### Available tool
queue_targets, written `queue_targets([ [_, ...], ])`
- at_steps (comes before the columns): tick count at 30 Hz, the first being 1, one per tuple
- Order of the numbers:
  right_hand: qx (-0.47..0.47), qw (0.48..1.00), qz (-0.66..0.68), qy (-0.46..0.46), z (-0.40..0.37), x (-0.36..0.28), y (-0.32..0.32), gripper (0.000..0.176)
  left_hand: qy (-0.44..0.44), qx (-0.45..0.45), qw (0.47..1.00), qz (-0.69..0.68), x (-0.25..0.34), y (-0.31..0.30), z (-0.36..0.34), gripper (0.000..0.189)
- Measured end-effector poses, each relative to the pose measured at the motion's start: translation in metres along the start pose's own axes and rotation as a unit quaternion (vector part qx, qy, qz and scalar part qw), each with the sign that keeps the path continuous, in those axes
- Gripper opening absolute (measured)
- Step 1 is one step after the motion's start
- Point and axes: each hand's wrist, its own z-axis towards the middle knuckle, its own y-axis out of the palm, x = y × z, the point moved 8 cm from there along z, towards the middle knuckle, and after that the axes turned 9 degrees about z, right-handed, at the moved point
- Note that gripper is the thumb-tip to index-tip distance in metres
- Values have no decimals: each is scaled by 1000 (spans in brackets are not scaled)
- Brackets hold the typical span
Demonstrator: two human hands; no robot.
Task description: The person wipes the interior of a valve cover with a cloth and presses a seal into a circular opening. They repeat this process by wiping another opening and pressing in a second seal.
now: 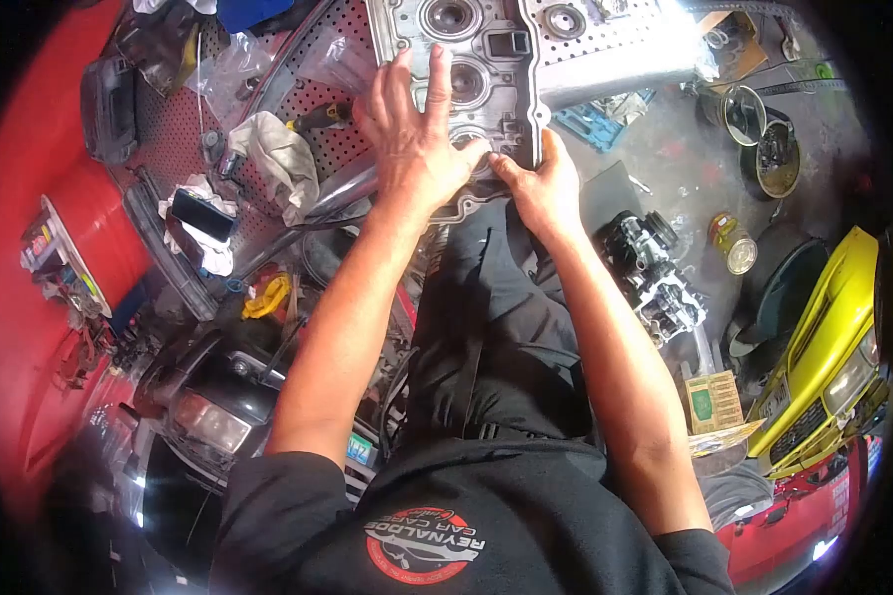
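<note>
A grey metal engine valve cover lies with its hollow side up at the top middle, showing round ringed openings and a raised rim. My left hand rests on its left part, fingers stretched out and spread, thumb pointing right near the lowest round opening. My right hand grips the lower right corner; its thumb lies on the inside near the left thumb, and the fingers go around the outer edge, partly hidden. Both thumbs almost meet there. The cover's far end is cut off by the frame.
A perforated metal bench is under the cover. On the left are a crumpled cloth, a phone and a yellow-black tool. A metal engine part, a jar and a yellow bumper are at right.
</note>
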Motion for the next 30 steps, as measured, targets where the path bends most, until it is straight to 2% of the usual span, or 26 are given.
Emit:
queue_targets([
  [4, 4, 1000, -22, 22, -4, -7, -2, 69, -7, -11, 1000, 12, 0, -3, 2, 134],
  [12, -10, 999, 29, 30, 0, -7, 2, 51, -120, 30, 991, -42, -36, -19, -27, 128],
  [15, -17, 998, 41, 42, 0, -7, 2, 52, -144, 22, 989, -33, -37, -9, -33, 125],
  [18, -6, 996, -37, 81, -1, -16, -1, 56, -139, 13, 989, -52, -35, -2, -28, 123],
  [21, 18, 993, -100, 64, 6, -22, -1, 46, -142, 6, 988, -58, -37, 0, -26, 123],
  [22, 21, 993, -98, 58, 9, -21, 0, 43, -144, 4, 988, -58, -37, 0, -25, 123],
  [25, -26, 999, 33, 23, 9, -20, 5, 40, -149, -4, 987, -66, -37, 1, -27, 122],
  [30, -46, 999, 22, -6, 10, -22, 3, 38, -123, 2, 991, -52, -21, -6, -18, 124],
])
